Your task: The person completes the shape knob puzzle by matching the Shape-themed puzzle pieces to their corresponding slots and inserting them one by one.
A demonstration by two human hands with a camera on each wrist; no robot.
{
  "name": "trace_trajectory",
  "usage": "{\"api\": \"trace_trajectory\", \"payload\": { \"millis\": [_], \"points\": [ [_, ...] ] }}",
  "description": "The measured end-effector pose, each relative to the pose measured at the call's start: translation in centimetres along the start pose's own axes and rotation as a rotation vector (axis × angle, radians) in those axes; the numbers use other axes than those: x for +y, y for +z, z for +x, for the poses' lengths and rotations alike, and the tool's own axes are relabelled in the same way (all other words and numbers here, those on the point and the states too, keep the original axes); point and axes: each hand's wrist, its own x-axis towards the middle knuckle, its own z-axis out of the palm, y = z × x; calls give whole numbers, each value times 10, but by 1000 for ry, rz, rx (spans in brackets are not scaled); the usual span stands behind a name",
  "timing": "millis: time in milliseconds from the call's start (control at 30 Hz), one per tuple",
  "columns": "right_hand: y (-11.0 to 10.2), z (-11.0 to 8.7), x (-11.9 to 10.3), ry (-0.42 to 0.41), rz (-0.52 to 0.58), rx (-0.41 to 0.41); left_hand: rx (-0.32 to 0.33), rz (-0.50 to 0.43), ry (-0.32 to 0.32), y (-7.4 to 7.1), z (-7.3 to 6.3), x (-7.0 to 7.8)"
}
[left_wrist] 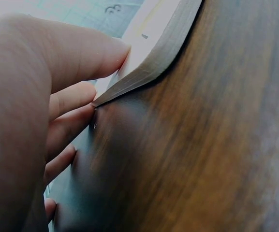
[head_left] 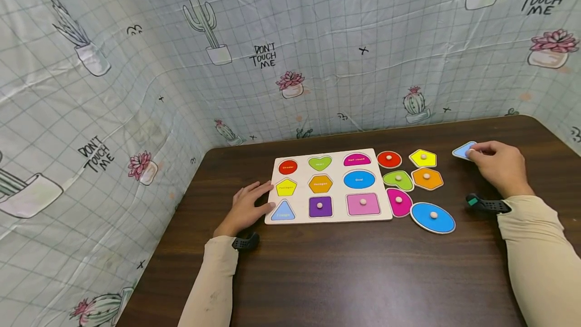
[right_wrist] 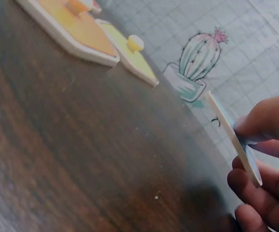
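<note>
My right hand [head_left: 501, 165] pinches a light blue triangle puzzle piece [head_left: 463, 151] at the table's far right. The right wrist view has this piece [right_wrist: 235, 137] edge-on, tilted and lifted off the table; the fingers hide its knob. Against the left edge of a white shape puzzle board [head_left: 333, 216] rests my left hand [head_left: 245, 210], its fingers extended and its thumb touching the board near the corner. A purple square piece [head_left: 315, 211] and a pink rectangle piece [head_left: 354, 207] sit in the board. The triangle recess [head_left: 282, 209] is at its lower left.
Right of the board lie loose knobbed pieces: red circle [head_left: 395, 163], yellow pentagon [head_left: 417, 161], green heart [head_left: 392, 180], orange hexagon [head_left: 433, 182], magenta half round [head_left: 399, 209] and blue oval [head_left: 426, 222]. A cactus-print cloth [head_left: 345, 79] hangs behind the dark wooden table [head_left: 354, 271].
</note>
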Motion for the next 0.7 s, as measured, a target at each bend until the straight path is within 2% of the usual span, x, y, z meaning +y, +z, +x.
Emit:
{"api": "trace_trajectory", "payload": {
  "millis": [333,700],
  "points": [
    [5,0,-3,-10,35,28,-1,-1,-5,1,0,-2],
    [5,-3,-4,20,81,40,-1,9,-5,3,1,-2]
  ]
}}
